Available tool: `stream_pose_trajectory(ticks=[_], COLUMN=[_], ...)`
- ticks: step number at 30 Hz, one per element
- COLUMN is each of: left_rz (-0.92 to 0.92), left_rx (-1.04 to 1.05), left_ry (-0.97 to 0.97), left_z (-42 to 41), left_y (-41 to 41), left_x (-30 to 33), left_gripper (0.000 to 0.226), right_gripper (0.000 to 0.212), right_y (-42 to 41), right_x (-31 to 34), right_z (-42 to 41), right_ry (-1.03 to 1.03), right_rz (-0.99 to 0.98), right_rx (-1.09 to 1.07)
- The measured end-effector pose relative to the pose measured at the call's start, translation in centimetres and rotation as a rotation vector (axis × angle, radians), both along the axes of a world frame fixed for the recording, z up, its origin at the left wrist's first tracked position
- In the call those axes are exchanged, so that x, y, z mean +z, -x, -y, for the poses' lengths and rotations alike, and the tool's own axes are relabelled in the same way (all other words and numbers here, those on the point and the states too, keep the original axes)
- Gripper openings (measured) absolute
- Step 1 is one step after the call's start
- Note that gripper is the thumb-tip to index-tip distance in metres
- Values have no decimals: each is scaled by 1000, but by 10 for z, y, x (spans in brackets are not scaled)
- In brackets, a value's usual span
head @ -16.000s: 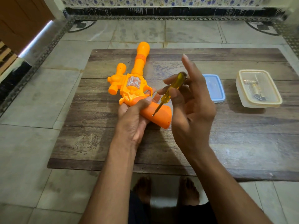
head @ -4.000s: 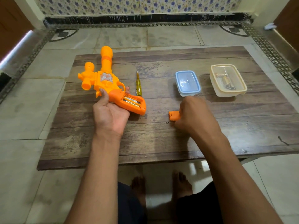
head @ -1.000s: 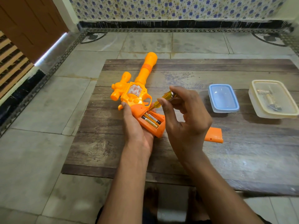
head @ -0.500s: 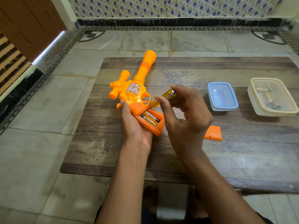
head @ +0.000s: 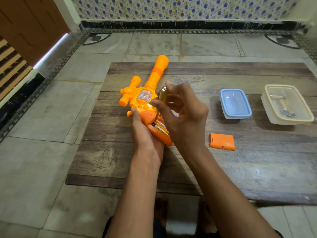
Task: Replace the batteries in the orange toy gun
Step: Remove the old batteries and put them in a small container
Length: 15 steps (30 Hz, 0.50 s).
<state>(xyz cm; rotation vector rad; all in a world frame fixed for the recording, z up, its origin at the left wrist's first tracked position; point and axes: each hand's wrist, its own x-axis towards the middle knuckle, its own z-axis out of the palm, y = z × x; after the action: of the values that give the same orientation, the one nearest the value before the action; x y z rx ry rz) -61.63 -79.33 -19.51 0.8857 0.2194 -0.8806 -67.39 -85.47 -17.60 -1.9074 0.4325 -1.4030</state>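
Change noted: against the view half a second ago, the yellow-handled screwdriver (head: 162,97) has swung from a shallow slant to near upright, its tip now down at the upper end of the open battery bay. Judgement: the old cells are about to be levered out; none has left the bay yet, so replacement proper has not begun.

The right hand (head: 181,115) pinches the screwdriver handle between thumb and fingertips, fingers curled. The left hand (head: 145,134) grips the grip of the orange plastic toy gun (head: 145,98) from beneath, fingers wrapped on it. The gun lies at 9 o'clock of the brown wooden plank table (head: 240,165), barrel pointing to 12 o'clock. Two gold-and-black cylindrical batteries (head: 159,128) lie side by side in the bay.

Surroundings: the orange rectangular battery cover (head: 222,141) lies loose on the table at 3 o'clock of the gun, apart from it. The blue plastic lid (head: 235,103) and the translucent cream plastic box (head: 286,104) sit toward 2 o'clock; the box holds small metallic items, not identifiable.

Obstruction: the right palm hides part of the bay. A slipping tip could damage a contact.
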Motion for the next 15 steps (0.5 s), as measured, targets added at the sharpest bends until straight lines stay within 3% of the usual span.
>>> stream_pose_trajectory(ticks=[9, 15], left_rz=[-59, -20], left_rx=[137, 117], left_ry=[-38, -147], left_z=[3, 5], left_y=[-3, 1], left_x=[-1, 0], left_gripper=[66, 67], right_gripper=[38, 33], right_y=[-34, -51], right_x=[19, 24], right_z=[29, 38], right_ry=[-104, -166], right_rz=[-143, -182], right_rx=[208, 209])
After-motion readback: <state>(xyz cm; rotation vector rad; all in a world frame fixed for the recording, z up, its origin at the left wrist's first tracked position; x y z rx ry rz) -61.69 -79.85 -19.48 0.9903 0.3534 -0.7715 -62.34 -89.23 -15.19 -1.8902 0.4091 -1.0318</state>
